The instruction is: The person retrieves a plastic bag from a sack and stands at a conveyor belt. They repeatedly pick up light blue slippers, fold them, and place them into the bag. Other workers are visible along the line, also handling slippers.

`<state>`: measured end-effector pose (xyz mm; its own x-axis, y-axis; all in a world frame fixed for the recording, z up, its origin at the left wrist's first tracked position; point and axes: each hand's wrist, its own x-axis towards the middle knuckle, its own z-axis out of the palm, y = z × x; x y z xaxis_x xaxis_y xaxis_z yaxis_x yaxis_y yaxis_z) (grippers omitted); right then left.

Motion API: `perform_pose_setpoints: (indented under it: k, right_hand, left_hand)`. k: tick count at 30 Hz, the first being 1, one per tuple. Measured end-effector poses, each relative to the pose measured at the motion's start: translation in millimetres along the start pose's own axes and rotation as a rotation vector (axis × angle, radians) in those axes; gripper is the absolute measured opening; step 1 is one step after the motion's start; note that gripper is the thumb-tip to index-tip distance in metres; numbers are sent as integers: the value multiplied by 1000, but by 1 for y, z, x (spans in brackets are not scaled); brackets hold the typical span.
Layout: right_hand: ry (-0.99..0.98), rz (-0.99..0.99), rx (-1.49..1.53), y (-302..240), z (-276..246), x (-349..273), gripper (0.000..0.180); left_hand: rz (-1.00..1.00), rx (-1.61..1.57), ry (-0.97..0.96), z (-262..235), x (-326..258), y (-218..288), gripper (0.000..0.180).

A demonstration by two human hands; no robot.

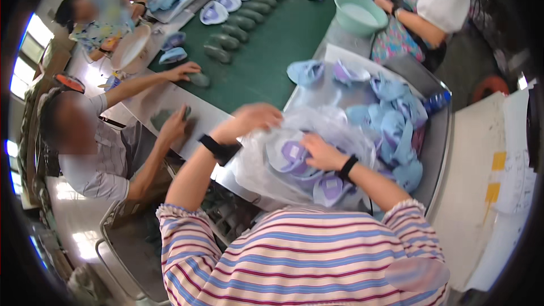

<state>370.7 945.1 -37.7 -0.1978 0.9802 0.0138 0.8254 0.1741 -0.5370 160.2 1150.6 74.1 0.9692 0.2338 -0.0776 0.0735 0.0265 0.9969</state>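
1. Far left: a co-worker's hand pressed on a dark green shoe form on the green belt.
2. Left hand: clenched on the upper edge of the clear plastic bag, lifting it.
3. Right hand: inside the bag, grasping a purple-and-white shoe upper.
4. Right: loose blue uppers heaped on the metal desk.
5. Risk: thin bag likely to tear or tip, spilling uppers off the near desk edge.

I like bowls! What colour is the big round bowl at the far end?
The bowl is mint green, seen in the head view.
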Motion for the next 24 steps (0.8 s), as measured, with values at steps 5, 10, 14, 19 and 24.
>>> perform_pose_setpoints:
  k: [5,10,14,19,24]
  right_hand:
    - [-23,336,317,6,-47,16,48]
    - [-119,538,386,40,-52,-2,42]
    - [-255,576,68,31,-42,-9,40]
    - [-93,444,138,60,-27,-29,42]
    - [-127,466,901,30,-73,-48,63]
  left_hand:
    - [-174,868,127,129,-17,-102,91]
    - [-273,1280,148,198,19,-87,99]
    - [-313,1257,249,202,30,-127,97]
    - [-268,645,535,150,11,-138,61]
    - [43,-822,383,86,-56,-94,65]
